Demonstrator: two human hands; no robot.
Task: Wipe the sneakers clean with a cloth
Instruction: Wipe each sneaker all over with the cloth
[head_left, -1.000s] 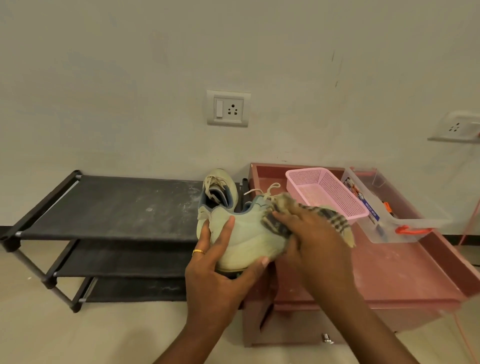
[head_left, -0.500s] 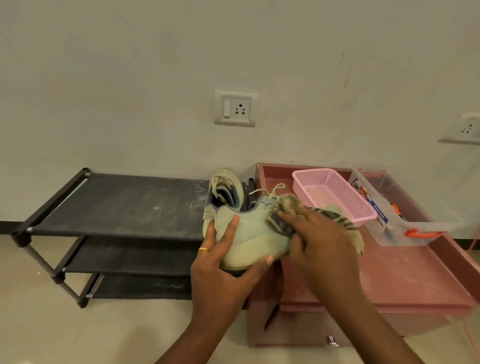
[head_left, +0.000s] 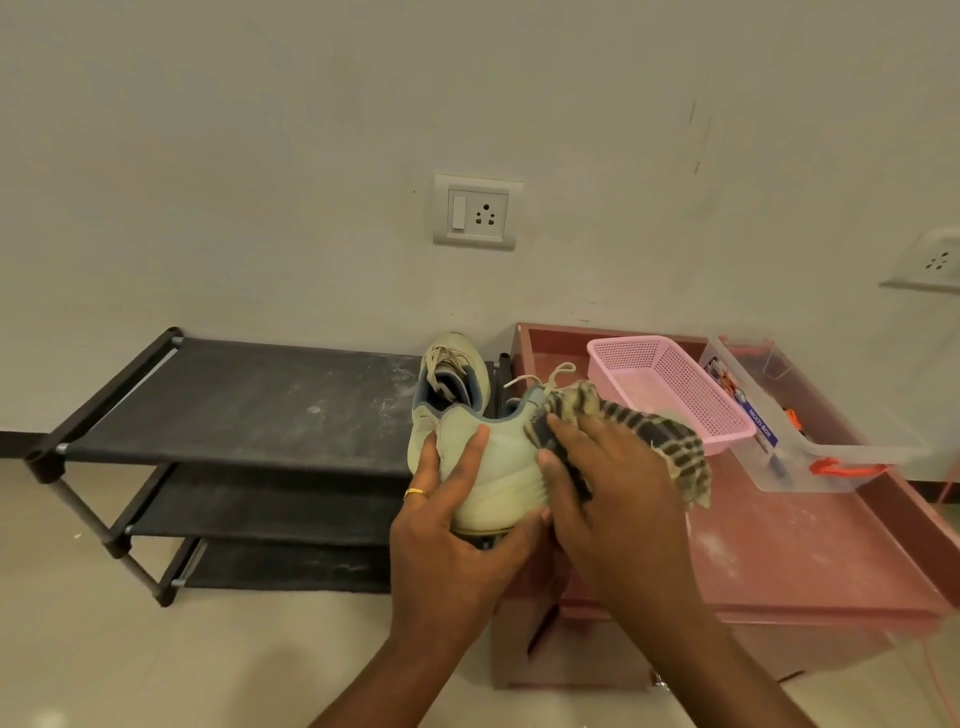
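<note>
Left grip (head_left: 457, 525): clamps the pale sneaker (head_left: 498, 467) from the near side, fingers spread up its side panel, thumb at the sole edge. Wears a gold ring (head_left: 415, 492). Holds the shoe in the air, in front of the gap between shoe rack (head_left: 234, 405) and desk (head_left: 805, 545), laces on the far side.

Right grip (head_left: 613, 499): clamps a brown-checked cloth (head_left: 649, 431) and presses it against the right part of the sneaker's side. Lets the loose end hang to the right, over the desk.

Second sneaker (head_left: 457, 374): stands at the right end of the rack's top shelf, just behind the held one, toe toward the wall, opening up.

Containers, far part of the desk:
- Pink mesh basket (head_left: 727, 434): sits just right of the cloth, open-topped, perforated floor and walls in view.
- Clear box (head_left: 852, 447): sits right of the basket; cannot tell whether touching. Bears a label reading "MULTI-BOX" and an orange latch (head_left: 844, 469) at the near end. Holds small orange and blue items, too blurred to identify.

Wall socket (head_left: 475, 213): mounted on the far wall above.
</note>
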